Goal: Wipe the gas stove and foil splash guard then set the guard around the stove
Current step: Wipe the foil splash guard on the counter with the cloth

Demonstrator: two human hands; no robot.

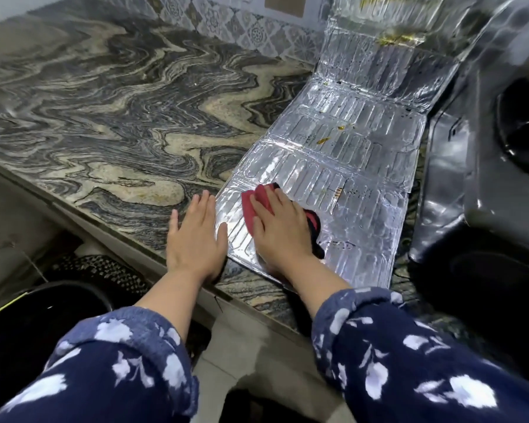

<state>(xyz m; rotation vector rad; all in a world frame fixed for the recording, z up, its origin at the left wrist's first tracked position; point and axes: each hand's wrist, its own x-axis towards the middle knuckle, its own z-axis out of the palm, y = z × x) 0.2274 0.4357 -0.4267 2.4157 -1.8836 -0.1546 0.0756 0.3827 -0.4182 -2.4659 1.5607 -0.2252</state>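
While the foil splash guard [333, 166] lies mostly flat on the table [104, 117], right hand [283, 230] presses a red cloth [257, 198] onto its near panel, fingers straight. Left hand [196, 236] rests flat at nine o'clock, thumb on the foil edge. Gas stove [495, 184] sits at three o'clock.

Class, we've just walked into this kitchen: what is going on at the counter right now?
A person is wiping a foil splash guard that lies unfolded on the marble counter. The right hand presses a red cloth on the guard's near panel, while the left hand lies flat at its left edge. Yellowish stains show on the farther panels. The gas stove sits to the right, with no guard around it yet.
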